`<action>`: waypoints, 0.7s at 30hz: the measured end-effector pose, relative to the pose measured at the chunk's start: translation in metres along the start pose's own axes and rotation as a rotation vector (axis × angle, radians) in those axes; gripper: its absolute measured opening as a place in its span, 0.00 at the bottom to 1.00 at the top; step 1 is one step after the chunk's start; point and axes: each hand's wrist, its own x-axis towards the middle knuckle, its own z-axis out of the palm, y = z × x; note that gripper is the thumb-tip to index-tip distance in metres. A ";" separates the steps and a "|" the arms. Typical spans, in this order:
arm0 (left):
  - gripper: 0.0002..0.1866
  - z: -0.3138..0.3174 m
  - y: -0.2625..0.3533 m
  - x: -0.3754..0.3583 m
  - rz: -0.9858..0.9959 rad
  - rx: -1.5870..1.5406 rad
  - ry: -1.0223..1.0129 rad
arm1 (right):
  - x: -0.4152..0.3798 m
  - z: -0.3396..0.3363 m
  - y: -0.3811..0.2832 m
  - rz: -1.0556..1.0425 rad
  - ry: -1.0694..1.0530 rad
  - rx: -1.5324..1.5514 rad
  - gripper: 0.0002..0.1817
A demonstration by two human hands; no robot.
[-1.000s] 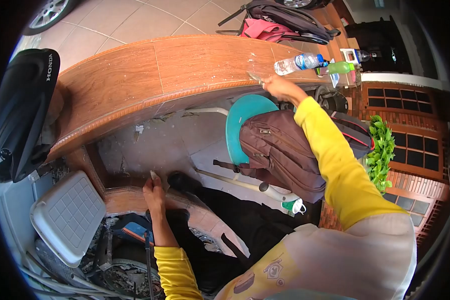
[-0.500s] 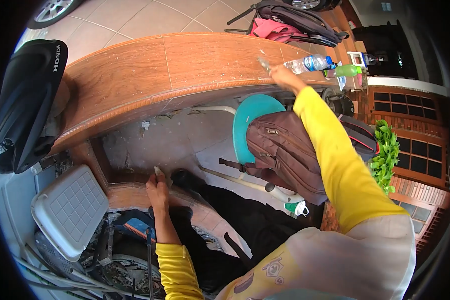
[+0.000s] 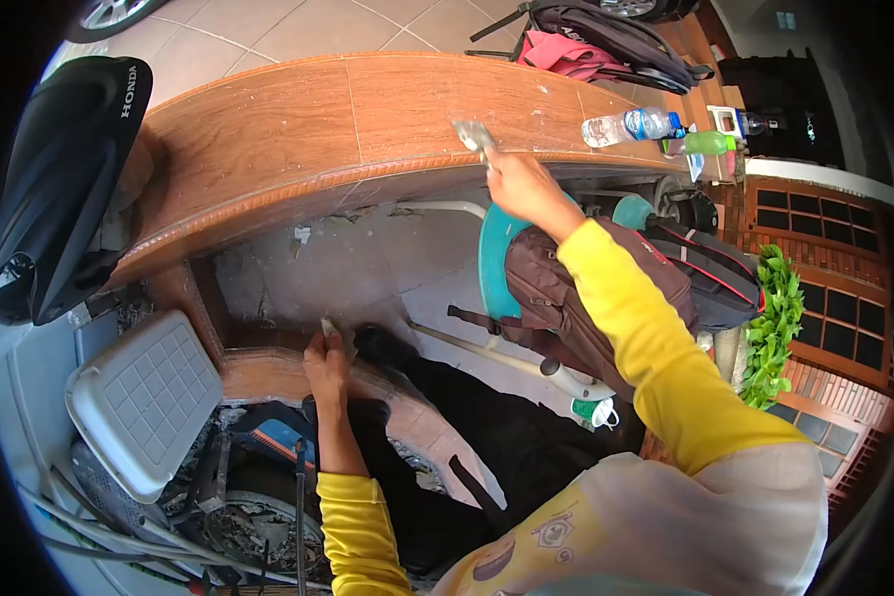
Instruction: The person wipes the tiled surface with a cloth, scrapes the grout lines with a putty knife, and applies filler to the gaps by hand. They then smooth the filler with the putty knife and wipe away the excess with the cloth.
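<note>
My right hand (image 3: 531,189) is closed round the handle of a putty knife (image 3: 475,137), whose broad, stained metal blade points up and left over the wood-look tiled ledge (image 3: 268,119). Lower down, my left hand (image 3: 326,366) is closed, knuckles up, on a small pale pointed piece (image 3: 328,326). It sticks out past the fingers, above the grey floor (image 3: 318,278) of the sunken area. Most of this piece is hidden in the hand, and I cannot tell its kind. White specks dot the ledge around the blade.
Water bottles (image 3: 626,127) and a green bottle (image 3: 703,143) lie on the ledge at right. A brown backpack (image 3: 556,263) leans against a teal round object (image 3: 497,238) below. At left are a black Honda motorbike part (image 3: 65,189) and a grey step stool (image 3: 149,397).
My right hand has swung left along the ledge with the putty knife, away from the bottles. My left hand stays low with its pale piece. The view has shifted slightly.
</note>
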 end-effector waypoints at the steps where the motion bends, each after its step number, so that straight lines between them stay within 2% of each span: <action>1: 0.18 0.000 -0.001 -0.003 -0.022 -0.032 0.000 | -0.014 -0.004 0.000 0.005 -0.029 0.000 0.20; 5: 0.18 -0.009 0.012 -0.006 -0.032 0.022 -0.026 | -0.013 -0.003 0.011 0.078 -0.055 -0.055 0.20; 8: 0.19 -0.009 0.026 -0.011 -0.026 0.024 -0.011 | -0.012 -0.011 0.007 0.049 -0.039 -0.040 0.20; 10: 0.19 -0.004 0.011 -0.008 -0.040 0.005 -0.005 | -0.029 -0.016 -0.002 0.098 -0.108 -0.030 0.19; 14: 0.19 -0.002 0.010 -0.005 -0.022 0.013 -0.009 | 0.000 -0.011 0.007 0.079 -0.083 -0.023 0.18; 17: 0.20 0.001 0.008 -0.003 -0.048 0.083 -0.007 | -0.002 -0.010 0.010 0.030 -0.078 -0.016 0.19; 19: 0.21 0.003 0.005 -0.005 -0.047 0.024 -0.027 | -0.027 -0.009 0.012 0.022 -0.047 -0.040 0.20; 21: 0.21 0.003 0.004 -0.003 -0.046 -0.006 -0.026 | -0.009 -0.008 0.024 0.024 -0.071 -0.017 0.19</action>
